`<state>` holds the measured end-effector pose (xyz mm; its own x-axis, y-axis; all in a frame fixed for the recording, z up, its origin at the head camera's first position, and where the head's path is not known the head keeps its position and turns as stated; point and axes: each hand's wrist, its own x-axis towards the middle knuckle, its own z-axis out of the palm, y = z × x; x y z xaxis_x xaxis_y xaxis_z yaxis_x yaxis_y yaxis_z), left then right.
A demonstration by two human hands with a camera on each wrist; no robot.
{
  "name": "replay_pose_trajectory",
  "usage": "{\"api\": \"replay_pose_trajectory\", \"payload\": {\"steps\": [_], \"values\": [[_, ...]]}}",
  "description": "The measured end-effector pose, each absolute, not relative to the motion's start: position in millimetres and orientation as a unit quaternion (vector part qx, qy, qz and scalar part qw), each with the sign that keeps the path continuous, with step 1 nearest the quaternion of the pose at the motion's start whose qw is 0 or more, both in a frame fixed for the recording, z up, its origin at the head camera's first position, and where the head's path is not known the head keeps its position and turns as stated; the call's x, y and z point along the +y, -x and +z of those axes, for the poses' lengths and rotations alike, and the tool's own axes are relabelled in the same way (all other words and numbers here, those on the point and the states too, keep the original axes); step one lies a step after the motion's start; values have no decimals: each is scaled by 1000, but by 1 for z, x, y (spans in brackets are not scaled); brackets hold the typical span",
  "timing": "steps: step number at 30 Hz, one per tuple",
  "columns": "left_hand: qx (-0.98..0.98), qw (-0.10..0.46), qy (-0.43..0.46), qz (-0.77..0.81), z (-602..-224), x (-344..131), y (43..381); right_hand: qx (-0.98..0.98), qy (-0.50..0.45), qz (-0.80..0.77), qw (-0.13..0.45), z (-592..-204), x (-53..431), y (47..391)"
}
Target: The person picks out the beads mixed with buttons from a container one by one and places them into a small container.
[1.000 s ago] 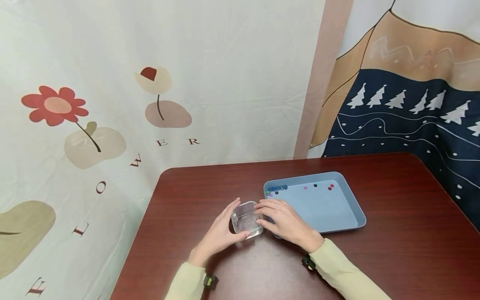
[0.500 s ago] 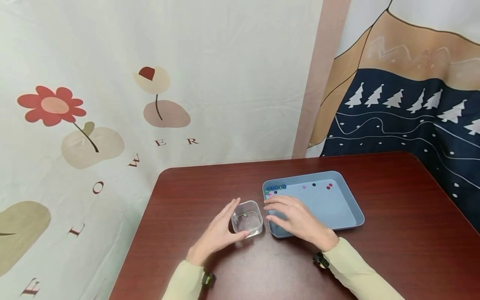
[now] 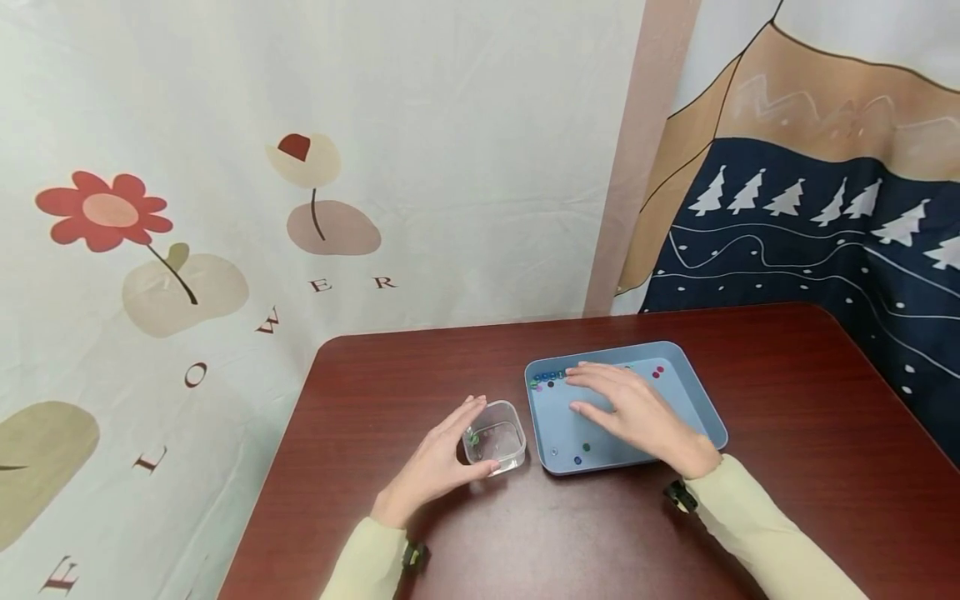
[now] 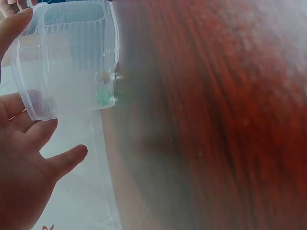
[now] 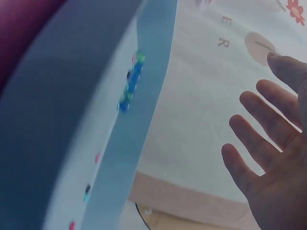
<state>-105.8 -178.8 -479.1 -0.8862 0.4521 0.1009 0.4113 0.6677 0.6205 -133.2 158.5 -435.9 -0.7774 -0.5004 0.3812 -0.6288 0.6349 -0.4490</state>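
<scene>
A clear square plastic container [image 3: 497,442] stands on the table left of the tray. My left hand [image 3: 431,467] holds it, thumb at the near rim and fingers along the left side. Inside it lies a green marble [image 4: 104,97], by the left wall in the head view. My right hand [image 3: 637,412] hovers over the blue tray [image 3: 692,412], fingers spread and nothing in them; the right wrist view shows the same hand [image 5: 273,143]. Blue and green marbles [image 5: 132,84] line the tray's far left corner, fingertips close to the row's right end in the head view.
Small red pieces [image 3: 657,372] lie at the tray's far right part. Near its front edge are a green piece [image 3: 587,447], a blue one [image 3: 577,460] and a clear one [image 3: 554,451]. A printed curtain [image 3: 465,167] hangs behind the brown table [image 3: 360,400].
My right hand has moved from over the container to the right and back, over the tray. A green marble has appeared in the container and shifted left. My left hand stays put.
</scene>
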Motion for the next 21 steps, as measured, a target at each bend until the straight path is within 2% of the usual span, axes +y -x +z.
{"api": "replay_pose_trajectory", "payload": {"steps": [10,21], "values": [[913,38,-234,332,-480,-179,106,-906,-316,270,84,-425,181,157],[914,42,-229,332,-479,-178,106,-913,-336,232,4,-433,180,175]]}}
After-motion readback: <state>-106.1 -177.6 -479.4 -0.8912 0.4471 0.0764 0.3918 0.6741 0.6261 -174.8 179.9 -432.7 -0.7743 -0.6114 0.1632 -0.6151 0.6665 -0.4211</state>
